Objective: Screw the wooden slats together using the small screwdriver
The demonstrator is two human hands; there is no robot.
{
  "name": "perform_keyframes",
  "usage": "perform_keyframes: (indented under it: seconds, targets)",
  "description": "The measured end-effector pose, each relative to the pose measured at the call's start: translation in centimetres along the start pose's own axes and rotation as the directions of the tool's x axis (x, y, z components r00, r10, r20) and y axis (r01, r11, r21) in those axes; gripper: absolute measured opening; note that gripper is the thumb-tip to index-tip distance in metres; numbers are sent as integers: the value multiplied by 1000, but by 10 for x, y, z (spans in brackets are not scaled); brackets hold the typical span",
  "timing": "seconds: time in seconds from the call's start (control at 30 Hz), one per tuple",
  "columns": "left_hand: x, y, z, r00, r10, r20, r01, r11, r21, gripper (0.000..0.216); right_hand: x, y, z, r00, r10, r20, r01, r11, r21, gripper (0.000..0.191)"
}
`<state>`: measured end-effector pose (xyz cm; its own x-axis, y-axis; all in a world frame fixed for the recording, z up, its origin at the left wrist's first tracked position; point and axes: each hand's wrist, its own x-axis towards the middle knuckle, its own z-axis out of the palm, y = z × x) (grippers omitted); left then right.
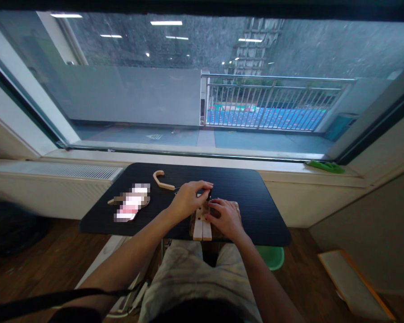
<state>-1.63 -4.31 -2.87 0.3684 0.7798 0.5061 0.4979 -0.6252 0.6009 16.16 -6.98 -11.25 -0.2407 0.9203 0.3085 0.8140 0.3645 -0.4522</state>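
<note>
Knees in pale shorts (188, 278) sit nearest, under the front edge of the black tabletop (256, 202). Just above them, a wooden assembly of pale slats (202, 226) lies at that front edge. The right hand (224, 217) lies flat over its right part, fingers curled down on the wood. The left hand (188, 197) hovers at its far end, fingertips pinching a small dark piece (209, 194) too small to make out. Farther left lies a blurred pink-and-white patch (132, 204), and beyond it a curved wooden piece (162, 179). A window railing (272, 101) stands behind.
</note>
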Motion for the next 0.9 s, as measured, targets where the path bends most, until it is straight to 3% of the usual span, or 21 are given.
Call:
perform_keyframes:
  seconds: [0.27,0.63,0.8,0.9]
  targets:
    - [-2,1,1,1000,-3,18,3,1000,-11,21,-1,0,0,1000,2,-13,-2,1000,-1,31]
    - [0,-2,4,992,83,-99,-84,996,-3,6,-1,1,1,1000,8,-16,-8,1000,12,33]
    - [-1,-1,5,996,33,-82,-30,999,34,6,-1,-1,-2,1000,9,-1,-9,1000,1,33]
    - [-3,-2,6,996,-17,-91,19,1000,23,17,-1,-1,-3,1000,8,-8,-8,1000,0,32]
